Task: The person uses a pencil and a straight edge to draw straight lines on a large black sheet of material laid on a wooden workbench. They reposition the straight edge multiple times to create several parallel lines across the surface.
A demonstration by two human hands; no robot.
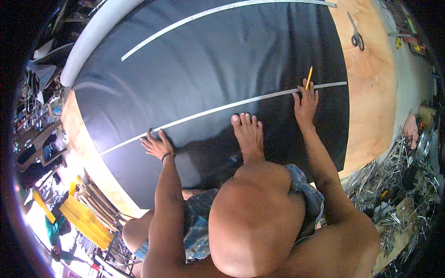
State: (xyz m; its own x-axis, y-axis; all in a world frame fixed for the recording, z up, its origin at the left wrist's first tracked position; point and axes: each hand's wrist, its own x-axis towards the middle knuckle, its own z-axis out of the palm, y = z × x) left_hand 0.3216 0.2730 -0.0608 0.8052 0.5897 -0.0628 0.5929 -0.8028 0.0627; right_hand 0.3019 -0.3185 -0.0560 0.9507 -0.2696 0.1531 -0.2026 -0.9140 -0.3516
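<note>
Several fingers of the left hand (158,147) spread, tips set at the nearer pale strip (208,112) | yellow pencil (309,77) pinched between fingers of the right hand (305,105), same strip crossed by them | strip laid across black sheet (208,55) | scissors (356,36) placed beyond, on wooden board (371,92)

Wooden tabletop (371,102), seemingly daylight (31,224) leftward

Long pale straightedge (228,105) flat across wrinkled black sheet (185,69); yellow pencil (309,78) tilted near straightedge's right end.
</note>
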